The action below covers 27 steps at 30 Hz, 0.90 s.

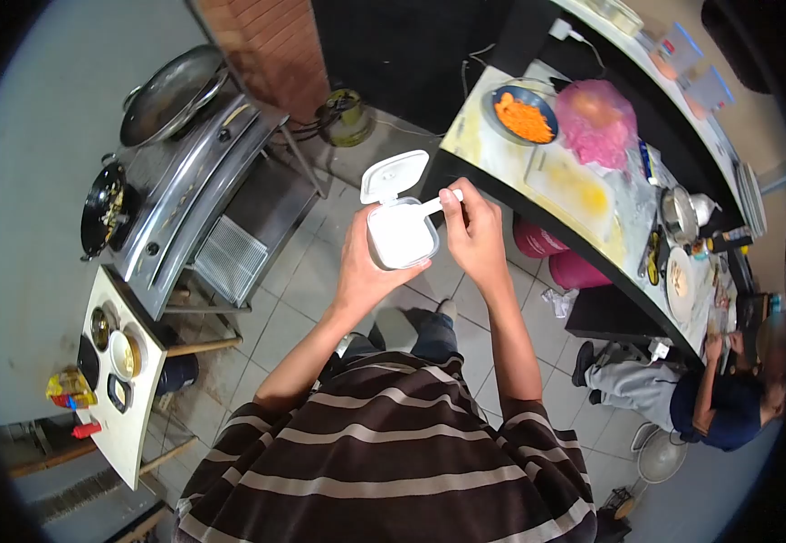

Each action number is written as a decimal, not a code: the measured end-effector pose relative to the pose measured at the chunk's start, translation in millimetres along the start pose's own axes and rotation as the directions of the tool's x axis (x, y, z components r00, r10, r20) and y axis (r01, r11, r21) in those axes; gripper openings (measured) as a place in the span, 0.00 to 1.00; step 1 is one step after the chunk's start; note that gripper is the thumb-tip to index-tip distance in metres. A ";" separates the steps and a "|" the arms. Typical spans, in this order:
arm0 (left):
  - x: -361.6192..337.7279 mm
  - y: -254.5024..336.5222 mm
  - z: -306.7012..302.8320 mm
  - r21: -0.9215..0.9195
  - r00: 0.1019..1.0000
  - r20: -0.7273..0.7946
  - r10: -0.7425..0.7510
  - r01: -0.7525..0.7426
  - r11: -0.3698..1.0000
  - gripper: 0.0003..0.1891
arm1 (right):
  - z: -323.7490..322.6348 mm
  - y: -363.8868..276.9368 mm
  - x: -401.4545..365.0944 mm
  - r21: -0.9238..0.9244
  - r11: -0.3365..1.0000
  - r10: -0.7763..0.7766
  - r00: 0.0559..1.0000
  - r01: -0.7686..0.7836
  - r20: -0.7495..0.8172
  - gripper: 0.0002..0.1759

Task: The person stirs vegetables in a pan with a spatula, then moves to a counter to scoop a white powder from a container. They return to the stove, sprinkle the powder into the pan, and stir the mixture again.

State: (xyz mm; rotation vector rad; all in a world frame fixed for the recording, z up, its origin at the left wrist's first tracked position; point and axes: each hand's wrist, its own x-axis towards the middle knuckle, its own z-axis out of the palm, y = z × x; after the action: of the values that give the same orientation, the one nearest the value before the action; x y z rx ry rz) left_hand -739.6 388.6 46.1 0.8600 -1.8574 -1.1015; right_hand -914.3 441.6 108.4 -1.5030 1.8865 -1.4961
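Observation:
A small square clear container [433, 257] sits in my left hand [361, 262], its fingers wrapped around the side. White powder [400, 237], possibly salt or sugar, fills it. Its hinged white lid [395, 176] stands flipped back on the far side. Between the thumb and fingers of my right hand [477, 231] is the handle of a white spoon [435, 204]. The spoon's other end reaches over the rim into the powder, so its bowl is hard to make out.
On the left stands a metal stove [185, 195] with a large wok [176, 95] and a black pan [105, 210]. The right counter holds a plate of shredded orange food [523, 118], a pink bag [596, 122] and a cutting board [571, 192]. A co-worker [719, 398] is at lower right.

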 end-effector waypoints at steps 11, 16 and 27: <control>60.1 51.7 168.3 0.010 0.998 0.045 0.051 -0.051 0.999 0.50 | -163.6 78.0 24.2 -0.029 0.999 -0.017 0.988 0.013 -0.153 0.16; 79.7 71.1 237.4 0.024 0.994 0.040 0.097 -0.098 0.995 0.49 | -225.5 108.0 36.0 -0.078 0.997 -0.039 0.989 0.029 -0.143 0.14; 91.7 81.2 301.5 -0.066 0.995 0.066 0.077 -0.072 0.995 0.51 | -277.4 175.6 45.8 0.033 0.991 0.131 0.975 -0.127 -0.180 0.17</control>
State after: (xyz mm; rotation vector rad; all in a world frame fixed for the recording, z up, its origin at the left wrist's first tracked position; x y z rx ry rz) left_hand -1058.3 454.0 53.9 0.7190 -1.8845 -1.1501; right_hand -1232.4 533.0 90.4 -1.2451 2.0199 -1.6357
